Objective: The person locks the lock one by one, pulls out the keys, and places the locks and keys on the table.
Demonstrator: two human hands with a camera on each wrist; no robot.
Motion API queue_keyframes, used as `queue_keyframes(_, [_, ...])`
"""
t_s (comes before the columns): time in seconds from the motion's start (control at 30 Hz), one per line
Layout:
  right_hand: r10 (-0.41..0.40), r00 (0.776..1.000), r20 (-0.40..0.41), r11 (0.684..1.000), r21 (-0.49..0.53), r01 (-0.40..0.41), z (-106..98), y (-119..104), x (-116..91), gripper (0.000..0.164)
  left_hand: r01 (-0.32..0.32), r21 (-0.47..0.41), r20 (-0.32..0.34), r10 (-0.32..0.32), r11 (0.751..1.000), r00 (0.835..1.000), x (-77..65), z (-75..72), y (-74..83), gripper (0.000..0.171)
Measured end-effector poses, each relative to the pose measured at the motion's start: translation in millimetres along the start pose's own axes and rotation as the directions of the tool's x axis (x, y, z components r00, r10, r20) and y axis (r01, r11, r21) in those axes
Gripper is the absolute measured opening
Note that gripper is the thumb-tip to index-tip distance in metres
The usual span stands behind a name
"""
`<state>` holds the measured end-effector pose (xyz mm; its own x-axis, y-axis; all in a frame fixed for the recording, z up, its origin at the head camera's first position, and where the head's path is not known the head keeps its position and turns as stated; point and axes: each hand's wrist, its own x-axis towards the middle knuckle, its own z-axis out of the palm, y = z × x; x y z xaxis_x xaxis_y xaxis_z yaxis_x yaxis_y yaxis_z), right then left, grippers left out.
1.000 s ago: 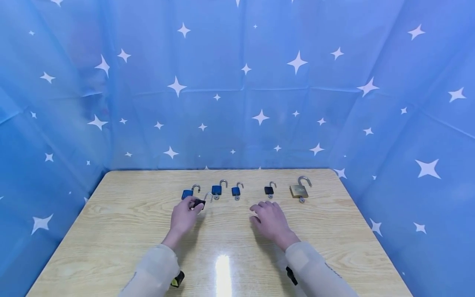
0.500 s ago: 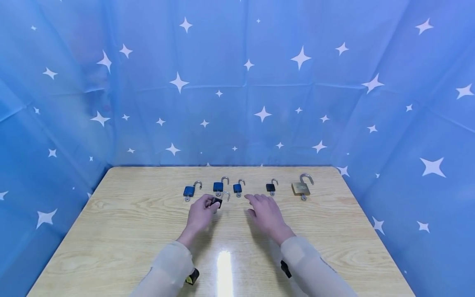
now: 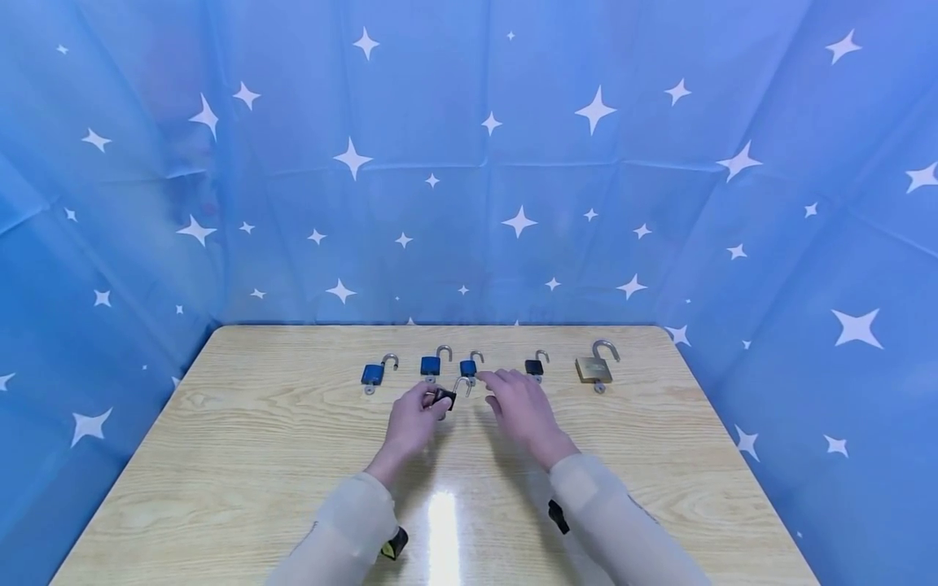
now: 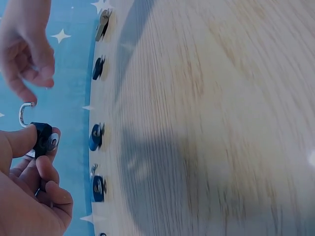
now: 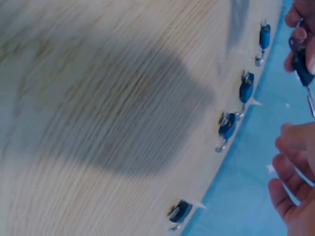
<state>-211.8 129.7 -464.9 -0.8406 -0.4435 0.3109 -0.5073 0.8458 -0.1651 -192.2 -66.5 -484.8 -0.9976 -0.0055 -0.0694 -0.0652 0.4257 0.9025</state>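
Observation:
My left hand (image 3: 412, 419) pinches a small black padlock (image 4: 42, 137) between thumb and fingers, above the table. Its silver shackle (image 4: 22, 115) is swung open, and a key (image 4: 52, 141) sits in its base. My right hand (image 3: 522, 411) hovers to the right with relaxed, slightly bent fingers and nothing in them. One of its fingertips is close to the shackle's free end; whether they touch I cannot tell. Behind the hands lie three blue padlocks (image 3: 372, 374), another black padlock (image 3: 533, 367) and a larger brass padlock (image 3: 593, 369), all with open shackles.
The wooden table (image 3: 220, 472) reaches back to a blue curtain (image 3: 440, 203) with white stars, which also closes off both sides. The padlocks form a row near the far edge. Glare marks the tabletop between the forearms.
My left hand has carried the black padlock rightward, away from the leftmost blue padlock and towards the right hand. My right hand has shifted slightly left, and the gap between them has narrowed.

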Motion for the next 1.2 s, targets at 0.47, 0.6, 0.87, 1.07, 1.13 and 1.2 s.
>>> queue_keyframes(0.47, [-0.097, 0.993, -0.067, 0.991, 0.089, 0.103, -6.2, -3.8, 8.0, 0.027, -0.029, -0.038, 0.052, 0.031, 0.999, 0.998, -4.9, 12.7, 6.9, 0.022])
queue_keyframes(0.6, [-0.042, 0.999, -0.025, 0.984, 0.174, 0.046, -10.4, -4.4, 9.4, 0.021, -0.039, -0.062, 0.069, 0.044, 0.997, 0.997, -6.8, 13.9, 9.1, 0.023])
queue_keyframes(0.87, [0.138, 0.99, 0.041, 0.911, 0.388, -0.143, -14.0, -5.4, 18.1, 0.015, -0.078, -0.064, 0.116, 0.085, 0.995, 0.99, -3.5, 17.5, 10.9, 0.028])
queue_keyframes(1.07, [0.212, 0.973, 0.089, 0.87, 0.436, -0.23, -17.6, -3.3, 21.7, 0.014, -0.089, -0.078, 0.149, 0.1, 0.993, 0.984, -0.2, 20.1, 12.1, 0.023])
queue_keyframes(1.13, [0.239, 0.966, 0.101, 0.849, 0.461, -0.258, -19.3, -2.7, 23.3, 0.014, -0.071, -0.102, 0.156, 0.087, 0.992, 0.984, 1.0, 20.3, 14.2, 0.024])
queue_keyframes(1.2, [0.252, 0.963, 0.101, 0.839, 0.474, -0.269, -20.8, -3.0, 25.7, 0.011, -0.045, -0.149, 0.158, 0.068, 0.988, 0.985, 2.1, 20.1, 16.1, 0.025])
